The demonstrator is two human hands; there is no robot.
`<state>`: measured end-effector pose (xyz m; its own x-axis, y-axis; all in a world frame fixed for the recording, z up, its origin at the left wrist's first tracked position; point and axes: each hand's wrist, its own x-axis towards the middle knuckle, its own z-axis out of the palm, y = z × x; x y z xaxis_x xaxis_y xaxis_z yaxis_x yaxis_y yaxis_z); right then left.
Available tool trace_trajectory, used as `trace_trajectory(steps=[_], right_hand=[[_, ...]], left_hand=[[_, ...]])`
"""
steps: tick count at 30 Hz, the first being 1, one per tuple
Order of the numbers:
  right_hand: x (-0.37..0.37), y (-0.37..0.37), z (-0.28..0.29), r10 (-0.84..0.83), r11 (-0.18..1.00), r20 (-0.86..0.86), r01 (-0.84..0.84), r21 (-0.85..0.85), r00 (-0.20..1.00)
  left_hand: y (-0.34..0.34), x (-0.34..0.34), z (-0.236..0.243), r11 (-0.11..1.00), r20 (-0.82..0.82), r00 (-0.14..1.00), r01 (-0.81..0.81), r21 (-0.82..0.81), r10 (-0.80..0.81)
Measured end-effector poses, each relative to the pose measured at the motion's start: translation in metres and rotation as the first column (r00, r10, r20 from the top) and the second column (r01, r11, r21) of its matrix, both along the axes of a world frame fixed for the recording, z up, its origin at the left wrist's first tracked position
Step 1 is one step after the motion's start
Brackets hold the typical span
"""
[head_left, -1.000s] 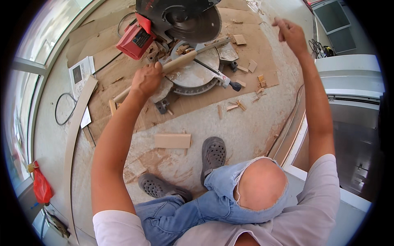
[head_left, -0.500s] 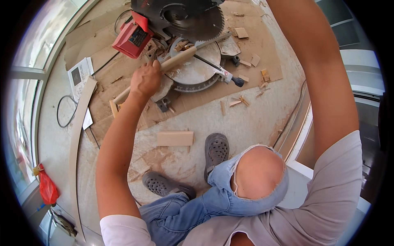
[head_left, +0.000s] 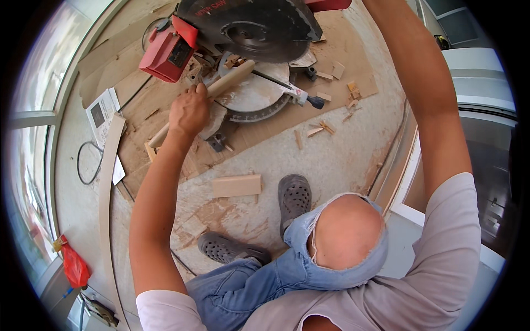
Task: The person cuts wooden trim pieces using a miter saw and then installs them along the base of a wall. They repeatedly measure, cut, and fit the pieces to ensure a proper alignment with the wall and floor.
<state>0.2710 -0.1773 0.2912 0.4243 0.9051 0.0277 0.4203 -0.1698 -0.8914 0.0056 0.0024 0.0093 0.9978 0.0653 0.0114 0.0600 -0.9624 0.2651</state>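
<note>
My left hand (head_left: pixel 189 110) is closed around a long wooden strip (head_left: pixel 231 81), pressing it at the left side of the miter saw's round table (head_left: pixel 259 96). The strip's cut end lies by the dark slot in that table. Over it, raised clear of the wood, hangs the black saw head (head_left: pixel 248 27) with its round blade guard. A red handle (head_left: pixel 328 4) shows at the upper edge. My right forearm (head_left: pixel 411 55) reaches up past the frame beside this handle; the hand itself is out of sight.
Cardboard (head_left: pixel 243 140) lies under the saw, with wood offcuts (head_left: pixel 320 129) scattered about. A short board (head_left: pixel 237 186) rests near my shoes (head_left: pixel 294 197). To the left are a long thin strip (head_left: pixel 106 209), papers (head_left: pixel 102 113), a cable and a red bag (head_left: pixel 74 265).
The saw head has come up and looks larger, its red handle now in view and the blade teeth no longer showing. My left hand still holds the wooden strip.
</note>
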Motion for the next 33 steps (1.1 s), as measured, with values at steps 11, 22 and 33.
trace_trajectory(steps=[11,22,33], right_hand=[[-0.018,-0.007,0.006,-0.084,0.996,0.145,0.089,-0.027,0.986],[-0.015,-0.025,-0.009,-0.128,0.991,0.130,0.131,-0.012,0.983],[-0.017,-0.080,-0.053,-0.255,0.962,-0.040,0.258,0.089,0.966]], left_hand=[[0.002,-0.002,-0.005,1.000,0.071,0.997,0.018,0.004,-0.018],[0.005,-0.001,-0.008,0.999,0.069,0.997,0.043,0.031,-0.045],[0.004,-0.003,-0.006,0.998,0.096,0.994,0.038,0.048,-0.043]])
